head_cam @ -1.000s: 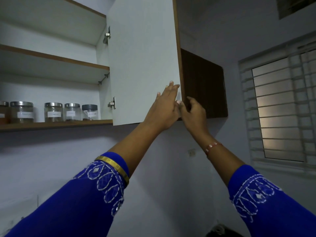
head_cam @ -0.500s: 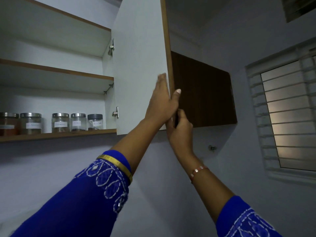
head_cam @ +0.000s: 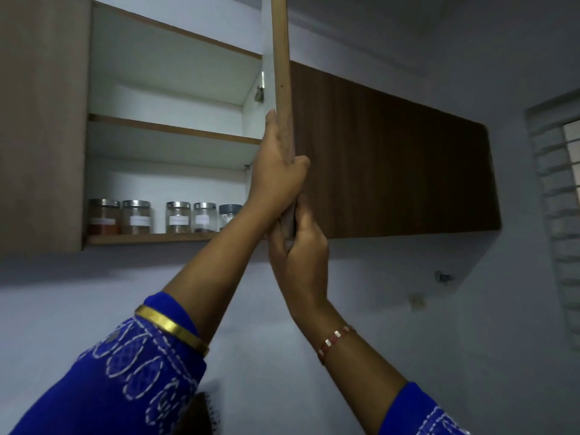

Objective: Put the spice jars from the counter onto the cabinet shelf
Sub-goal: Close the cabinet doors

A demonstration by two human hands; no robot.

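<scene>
Both hands (left [head_cam: 276,174], right [head_cam: 301,252]) grip cabinet door [head_cam: 282,58] edge; jars [head_cam: 175,217] shelved.

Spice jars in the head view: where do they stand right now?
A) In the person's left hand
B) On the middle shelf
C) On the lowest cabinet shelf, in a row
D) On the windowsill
C: five spice jars stand in a row on the lowest cabinet shelf, while the left hand and right hand both hold the cabinet door edge.
</scene>
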